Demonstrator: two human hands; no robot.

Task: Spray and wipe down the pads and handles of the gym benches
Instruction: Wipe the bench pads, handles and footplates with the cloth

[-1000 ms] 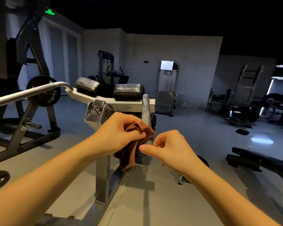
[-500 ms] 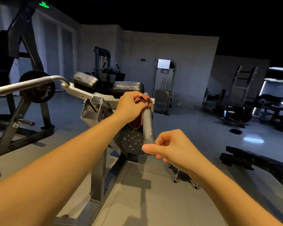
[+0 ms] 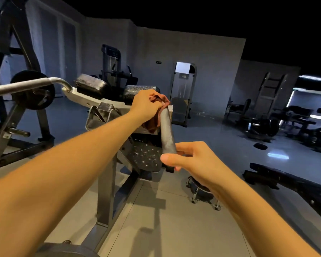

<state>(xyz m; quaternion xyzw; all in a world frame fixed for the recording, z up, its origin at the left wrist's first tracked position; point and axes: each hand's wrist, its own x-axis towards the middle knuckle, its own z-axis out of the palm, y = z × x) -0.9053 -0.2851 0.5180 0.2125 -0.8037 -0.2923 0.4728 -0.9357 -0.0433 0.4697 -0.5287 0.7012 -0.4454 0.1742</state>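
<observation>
The left hand [image 3: 146, 105] is clamping the cloth [image 3: 152, 125] round the handle [image 3: 167, 130] top, the right hand [image 3: 195, 160] is curling its fingers round the lower end.

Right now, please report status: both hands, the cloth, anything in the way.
Left hand grips brown cloth at far end of handle. Right hand holds its near end. Nothing blocks the stretch between; wheeled stool on floor below, apart.

A dull grey cylindrical handle [image 3: 167, 132] slants up and away. A reddish-brown cloth [image 3: 152, 124] is bunched round its far end, hanging to the left. Two black pads [image 3: 92, 86] sit behind it.
</observation>
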